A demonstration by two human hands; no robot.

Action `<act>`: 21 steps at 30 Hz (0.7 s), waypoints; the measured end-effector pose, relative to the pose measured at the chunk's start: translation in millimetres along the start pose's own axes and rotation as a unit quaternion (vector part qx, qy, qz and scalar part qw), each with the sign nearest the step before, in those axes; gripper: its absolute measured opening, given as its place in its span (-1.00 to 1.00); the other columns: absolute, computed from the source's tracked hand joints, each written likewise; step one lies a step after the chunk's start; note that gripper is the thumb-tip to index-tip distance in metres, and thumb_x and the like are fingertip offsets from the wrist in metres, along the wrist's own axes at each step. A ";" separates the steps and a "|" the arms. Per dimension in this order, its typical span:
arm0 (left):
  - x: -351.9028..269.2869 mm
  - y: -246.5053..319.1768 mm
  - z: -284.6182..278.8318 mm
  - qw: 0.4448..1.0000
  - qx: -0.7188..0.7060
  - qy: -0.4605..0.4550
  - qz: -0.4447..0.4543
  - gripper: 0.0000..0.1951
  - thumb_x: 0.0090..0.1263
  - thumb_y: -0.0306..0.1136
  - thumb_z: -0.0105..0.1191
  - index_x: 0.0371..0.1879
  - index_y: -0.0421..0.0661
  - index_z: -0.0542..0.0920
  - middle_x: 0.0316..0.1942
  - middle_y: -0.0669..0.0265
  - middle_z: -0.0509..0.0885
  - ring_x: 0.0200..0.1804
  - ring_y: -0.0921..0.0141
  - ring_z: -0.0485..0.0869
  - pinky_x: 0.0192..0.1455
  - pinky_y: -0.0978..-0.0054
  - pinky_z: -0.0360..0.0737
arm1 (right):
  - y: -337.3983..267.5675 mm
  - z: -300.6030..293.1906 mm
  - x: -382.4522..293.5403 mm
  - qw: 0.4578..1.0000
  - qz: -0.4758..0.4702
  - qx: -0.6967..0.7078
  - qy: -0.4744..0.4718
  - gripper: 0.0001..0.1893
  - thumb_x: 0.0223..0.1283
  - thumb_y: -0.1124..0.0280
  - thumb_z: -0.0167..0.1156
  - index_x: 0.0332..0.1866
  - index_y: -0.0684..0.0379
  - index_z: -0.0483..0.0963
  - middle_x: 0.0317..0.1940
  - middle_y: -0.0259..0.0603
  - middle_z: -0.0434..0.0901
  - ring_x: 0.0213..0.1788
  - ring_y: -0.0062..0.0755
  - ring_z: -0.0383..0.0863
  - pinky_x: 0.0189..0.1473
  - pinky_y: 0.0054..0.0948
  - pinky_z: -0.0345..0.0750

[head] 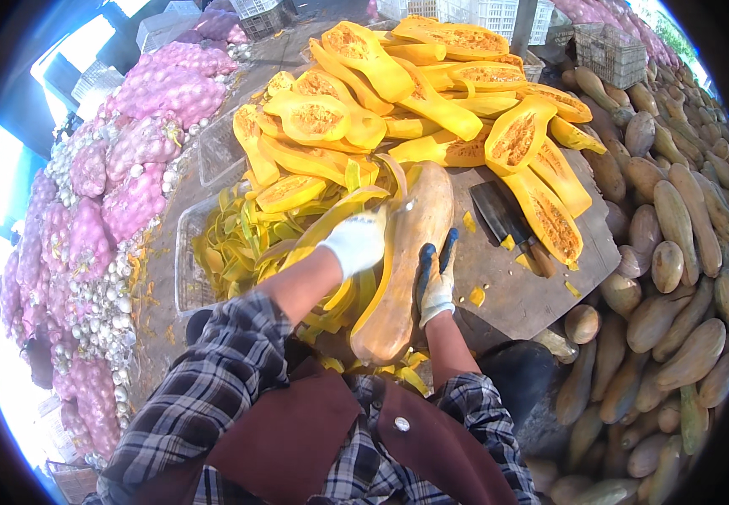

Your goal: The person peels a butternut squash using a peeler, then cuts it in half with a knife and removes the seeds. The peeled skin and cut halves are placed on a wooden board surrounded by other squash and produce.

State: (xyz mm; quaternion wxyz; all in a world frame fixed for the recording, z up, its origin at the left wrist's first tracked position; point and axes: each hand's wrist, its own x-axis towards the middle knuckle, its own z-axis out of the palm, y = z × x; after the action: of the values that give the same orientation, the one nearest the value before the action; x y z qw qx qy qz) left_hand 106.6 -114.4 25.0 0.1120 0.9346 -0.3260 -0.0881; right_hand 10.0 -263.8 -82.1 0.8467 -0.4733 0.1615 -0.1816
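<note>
A long tan butternut-type squash [424, 252] lies tilted in front of me, its lower end close to my body. Along its left side runs a peeled yellow-orange band. My left hand [358, 240], in a white glove, is closed around a small tool, apparently a peeler [407, 206], at the squash's upper left; blur and the fist hide most of it. A long strip of peel [333, 218] hangs beside that hand. My right hand [438, 281], in a white glove with blue-coated fingers, grips the squash's right side.
Halved peeled squashes [396, 95] are heaped ahead. A cleaver [500, 211] lies on the board [560, 303] at right. Peelings [244, 240] fill a clear plastic crate [181, 271]. Unpeeled squashes [674, 252] pile up at far right; pink net sacks of onions [143, 145] at left.
</note>
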 end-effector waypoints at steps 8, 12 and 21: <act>-203.5 27.4 -23.6 0.955 -0.061 -0.286 -0.058 -0.31 0.31 -0.32 0.14 0.46 -0.15 0.30 0.12 -0.11 0.64 0.07 -0.05 0.70 0.11 0.09 0.63 | -5.7 1.6 2.7 0.996 0.061 -0.035 0.059 -0.26 0.52 0.38 0.16 0.69 -0.05 -0.01 0.52 -0.26 0.26 0.38 -0.35 0.41 0.40 -0.46 0.38; -200.6 -23.6 -25.4 0.981 -0.143 -0.095 0.090 -0.47 0.37 -0.45 -0.01 0.37 -0.10 0.39 0.03 -0.14 0.65 0.03 -0.09 0.67 0.06 0.03 0.60 | -7.5 6.4 4.4 0.993 0.082 -0.024 0.079 -0.28 0.52 0.43 0.14 0.68 -0.06 0.02 0.47 -0.18 0.32 0.33 -0.33 0.46 0.37 -0.42 0.43; 30.0 -34.7 -29.3 0.995 -0.057 0.031 -0.072 -0.51 0.39 -0.45 -0.17 0.31 -0.34 0.39 -0.06 -0.22 0.70 0.07 -0.07 0.68 0.14 0.06 0.59 | -21.7 -4.0 -8.8 0.976 -0.012 -0.208 0.065 -0.16 0.43 0.51 0.24 0.69 0.02 -0.06 0.61 -0.14 0.13 0.56 -0.23 0.21 0.57 -0.40 0.18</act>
State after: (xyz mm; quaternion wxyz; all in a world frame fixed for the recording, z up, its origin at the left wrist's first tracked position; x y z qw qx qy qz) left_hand 157.2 -102.4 41.1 0.1680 0.9499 -0.2492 -0.0856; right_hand -2.9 -273.3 -64.5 0.7154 -0.6281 0.2444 -0.1843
